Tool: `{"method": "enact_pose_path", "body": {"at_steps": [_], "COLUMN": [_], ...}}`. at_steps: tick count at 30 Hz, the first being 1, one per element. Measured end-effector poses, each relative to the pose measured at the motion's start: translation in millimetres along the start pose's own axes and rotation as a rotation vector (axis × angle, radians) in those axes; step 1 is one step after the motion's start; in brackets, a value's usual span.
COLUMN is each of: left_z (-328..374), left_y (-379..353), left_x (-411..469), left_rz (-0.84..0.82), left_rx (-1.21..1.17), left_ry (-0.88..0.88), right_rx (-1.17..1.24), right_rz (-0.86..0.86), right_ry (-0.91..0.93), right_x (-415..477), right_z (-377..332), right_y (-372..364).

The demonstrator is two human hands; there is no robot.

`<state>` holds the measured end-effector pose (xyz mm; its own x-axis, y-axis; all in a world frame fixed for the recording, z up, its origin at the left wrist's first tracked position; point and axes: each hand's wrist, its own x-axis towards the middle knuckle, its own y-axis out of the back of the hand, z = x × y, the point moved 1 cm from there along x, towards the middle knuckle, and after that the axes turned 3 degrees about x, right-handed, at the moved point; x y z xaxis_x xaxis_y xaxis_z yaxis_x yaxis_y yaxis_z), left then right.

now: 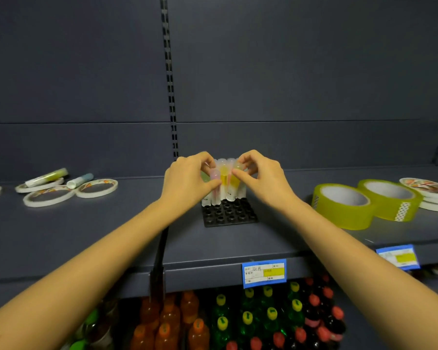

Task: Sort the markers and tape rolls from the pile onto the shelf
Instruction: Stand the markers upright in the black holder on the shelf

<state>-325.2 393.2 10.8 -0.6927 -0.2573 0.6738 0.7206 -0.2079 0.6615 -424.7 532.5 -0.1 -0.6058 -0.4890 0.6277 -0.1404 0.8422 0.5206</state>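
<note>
A black holder tray [230, 216] with round sockets sits mid-shelf. Several upright markers [224, 180] with clear caps stand in its back rows. My left hand [187, 179] pinches a pink marker [215, 184] at the left of the group. My right hand [259, 176] grips a yellow marker [235, 181] at the right. On the left of the shelf lie thin white tape rolls [96, 188] and two loose markers [47, 177]. At the right stand two wide yellow tape rolls [344, 207] and a stack of thin white rolls [433, 195].
The grey shelf [111, 236] has a dark back panel with a slotted upright [171, 97]. Price labels [264, 272] hang on the front edge. Below, coloured drink bottles [248, 319] fill the lower shelf. A black divider strip [159, 261] crosses the shelf front under my left forearm.
</note>
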Motion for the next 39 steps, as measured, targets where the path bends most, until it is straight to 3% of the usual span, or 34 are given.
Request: {"method": "enact_pose_path", "body": {"at_steps": [5, 9, 15, 20, 24, 27, 30, 34, 39], "left_z": [3.4, 2.5, -6.2, -14.9, -34.7, -59.1, -86.2, -121.7, -165.0], "left_y": [-2.7, -3.3, -8.2, 0.9, 20.7, 33.4, 48.2, 73.1, 114.0], "left_x": [-1.9, -1.4, 3.7, -0.3, -10.4, -15.7, -27.7, -51.2, -71.2], "left_rz": [0.086, 0.088, -0.015, -0.026, 0.155, 0.109, 0.026, -0.041, 0.002], "left_rx": [0.362, 0.505, 0.531, 0.484, 0.405, 0.448, 0.549, 0.651, 0.643], "left_ry": [-0.233, -0.377, -0.369, -0.357, -0.222, -0.072, 0.031, 0.101, 0.219], "right_rx": [0.002, 0.010, -0.074, -0.378, -0.510, -0.663, -0.896, -0.788, -0.683], "right_rz": [-0.022, -0.028, -0.030, -0.110, -0.241, -0.376, -0.407, -0.382, -0.462], "right_ry": [0.022, 0.030, 0.009, 0.074, 0.046, 0.032, 0.137, 0.231, 0.249], "right_x": [2.3, 4.3, 9.0, 12.1, 27.4, 43.3, 54.5, 55.5, 56.4], "right_z": [1.9, 2.3, -2.4, -8.8, -23.0, -41.9, -64.4, -93.5, -128.1], "right_y": [-2.1, -3.2, -9.4, -12.4, 4.7, 11.7, -2.2, -41.8, -112.1]}}
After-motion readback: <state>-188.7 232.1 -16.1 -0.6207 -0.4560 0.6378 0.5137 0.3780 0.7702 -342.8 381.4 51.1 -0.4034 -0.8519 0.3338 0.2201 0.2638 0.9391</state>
